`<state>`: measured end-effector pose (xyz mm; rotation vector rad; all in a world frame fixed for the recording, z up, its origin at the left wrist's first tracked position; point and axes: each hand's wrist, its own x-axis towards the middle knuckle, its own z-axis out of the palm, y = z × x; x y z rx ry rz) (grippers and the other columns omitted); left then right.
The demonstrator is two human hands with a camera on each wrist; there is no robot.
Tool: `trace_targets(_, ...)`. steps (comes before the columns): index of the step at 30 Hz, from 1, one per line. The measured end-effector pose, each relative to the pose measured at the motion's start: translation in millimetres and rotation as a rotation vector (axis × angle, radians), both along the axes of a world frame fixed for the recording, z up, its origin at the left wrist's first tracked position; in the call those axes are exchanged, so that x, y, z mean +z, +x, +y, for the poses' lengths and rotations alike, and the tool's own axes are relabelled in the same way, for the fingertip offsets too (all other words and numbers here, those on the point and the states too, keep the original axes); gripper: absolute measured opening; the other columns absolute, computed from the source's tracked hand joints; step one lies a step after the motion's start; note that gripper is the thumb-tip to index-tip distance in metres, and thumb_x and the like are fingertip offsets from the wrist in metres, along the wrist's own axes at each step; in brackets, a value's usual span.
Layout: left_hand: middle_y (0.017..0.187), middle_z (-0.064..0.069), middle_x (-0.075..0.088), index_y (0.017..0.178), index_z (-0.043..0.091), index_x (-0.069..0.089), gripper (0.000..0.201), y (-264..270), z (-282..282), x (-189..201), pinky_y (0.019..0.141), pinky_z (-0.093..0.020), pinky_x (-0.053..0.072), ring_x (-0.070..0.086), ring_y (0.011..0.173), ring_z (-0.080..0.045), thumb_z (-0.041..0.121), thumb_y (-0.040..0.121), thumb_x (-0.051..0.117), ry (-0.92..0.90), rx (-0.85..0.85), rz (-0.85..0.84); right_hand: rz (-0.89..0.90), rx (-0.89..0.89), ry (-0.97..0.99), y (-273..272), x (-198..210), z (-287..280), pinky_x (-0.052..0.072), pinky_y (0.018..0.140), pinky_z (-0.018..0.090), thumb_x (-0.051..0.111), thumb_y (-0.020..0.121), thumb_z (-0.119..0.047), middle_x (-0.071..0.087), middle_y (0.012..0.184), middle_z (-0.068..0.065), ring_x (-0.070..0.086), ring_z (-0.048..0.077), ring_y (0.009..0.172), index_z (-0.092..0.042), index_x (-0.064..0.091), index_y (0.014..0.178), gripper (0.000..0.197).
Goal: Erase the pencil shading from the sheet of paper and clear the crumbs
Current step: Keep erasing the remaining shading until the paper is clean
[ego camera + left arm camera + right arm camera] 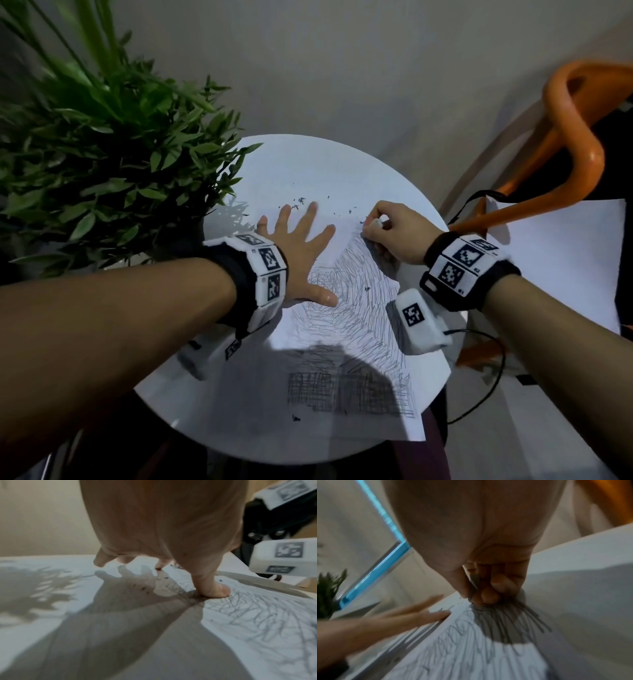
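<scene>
Judging by how much graphite still covers the page, you are early in this job. Your round white counter [342, 150] fills the middle of the head view, and the sheet of paper [329, 185] lies across it, reaching from the upper middle down to the lower right, one corner hanging past the rim. The upper part of the sheet looks wiped clean. Below it the pencil shading [363, 308] runs as a broad scribbled band through the centre of the frame, and a denser cross-hatched block [346, 394] sits untouched at the lower right. That is most of the erasing left, I would say.

Your left hand [301, 250] lies flat with fingers spread, pressing the paper down at centre left, its thumb touching the scribble's edge. Your right hand [394, 236], right of centre, has its fingers curled round a small white eraser [376, 222], working at the top edge of the band.

Dark crumbs [298, 202] lie scattered in the upper middle beyond your fingertips, with a few stray ones lower down; none of the clearing appears done yet.
</scene>
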<state>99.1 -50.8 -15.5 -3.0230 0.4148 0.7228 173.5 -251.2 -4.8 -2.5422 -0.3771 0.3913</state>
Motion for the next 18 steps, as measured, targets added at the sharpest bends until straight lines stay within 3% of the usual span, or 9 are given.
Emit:
trace_targets(2, 0.159, -0.004, -0.037, 0.158, 0.02, -0.012, 0.121, 2.1, -9.0, 8.5, 0.117, -0.067, 0.007, -0.016, 0.15, -0.041, 0.086, 0.076, 0.047, 0.077, -0.073, -0.03, -0.039, 0.062, -0.082, 0.7, 4.5, 7.8, 0.045, 0.072, 0.031, 0.058, 0.094, -0.027, 0.062, 0.081, -0.002, 0.058, 0.022, 0.079, -0.016, 0.054, 0.091, 0.012)
trace_targets(4, 0.163, -0.002, -0.029, 0.158, 0.012, -0.01, 0.118, 3.0, -12.7, 8.2, 0.119, -0.062, 0.007, -0.015, 0.152, -0.031, 0.081, 0.081, 0.048, 0.056, -0.137, -0.036, -0.077, 0.142, -0.196, -1.1, 8.4, 12.9, 0.042, 0.074, 0.032, 0.058, 0.095, -0.031, 0.061, 0.089, 0.002, 0.056, 0.023, 0.085, -0.015, 0.052, 0.095, 0.018)
trace_targets(7, 0.164, 0.0, -0.024, 0.157, 0.013, -0.015, 0.117, 0.9, -6.5, -4.0, 0.122, -0.055, -0.002, -0.017, 0.152, -0.021, 0.076, 0.083, 0.05, -0.093, -0.109, 0.004, -0.141, 0.219, -0.347, -3.6, 13.1, 14.1, 0.037, 0.072, 0.031, 0.059, 0.095, -0.035, 0.058, 0.092, 0.006, 0.054, 0.026, 0.088, -0.015, 0.049, 0.091, 0.023)
trace_targets(10, 0.163, 0.004, -0.026, 0.156, 0.017, -0.018, 0.125, -3.4, -0.2, -14.8, 0.12, -0.052, -0.014, -0.023, 0.15, -0.015, 0.082, 0.075, 0.052, -0.209, -0.092, -0.018, -0.201, 0.232, -0.539, -10.1, 14.5, 14.4, 0.036, 0.071, 0.031, 0.051, 0.099, -0.04, 0.055, 0.09, 0.007, 0.05, 0.027, 0.082, -0.019, 0.045, 0.078, 0.03)
trace_targets(13, 0.161, 0.006, -0.03, 0.156, 0.019, -0.021, 0.134, -5.1, 1.0, -21.8, 0.119, -0.051, -0.018, -0.028, 0.148, -0.014, 0.09, 0.065, 0.048, -0.216, -0.097, -0.045, -0.217, 0.236, -0.663, -17.5, 17.7, 18.2, 0.037, 0.071, 0.032, 0.039, 0.101, -0.041, 0.052, 0.092, 0.007, 0.047, 0.028, 0.08, -0.017, 0.05, 0.09, 0.029)
trace_targets(15, 0.161, 0.006, -0.031, 0.155, 0.02, -0.023, 0.139, -4.9, 1.0, -25.7, 0.118, -0.052, -0.019, -0.03, 0.147, -0.014, 0.096, 0.06, 0.045, -0.203, -0.102, -0.061, -0.243, 0.335, -0.712, -20.6, 21.9, 21.6, 0.037, 0.07, 0.032, 0.033, 0.102, -0.041, 0.056, 0.093, 0.006, 0.048, 0.027, 0.079, -0.017, 0.052, 0.099, 0.031)
trace_targets(18, 0.161, 0.005, -0.03, 0.155, 0.019, -0.023, 0.142, -5.4, 0.1, -29.0, 0.119, -0.053, -0.018, -0.029, 0.148, -0.014, 0.098, 0.055, 0.04, -0.209, -0.1, -0.085, -0.262, 0.555, -0.699, -28.9, 26.7, 26.5, 0.035, 0.065, 0.031, 0.032, 0.102, -0.042, 0.049, 0.074, -0.004, 0.05, 0.025, 0.073, -0.024, 0.048, 0.094, 0.025)
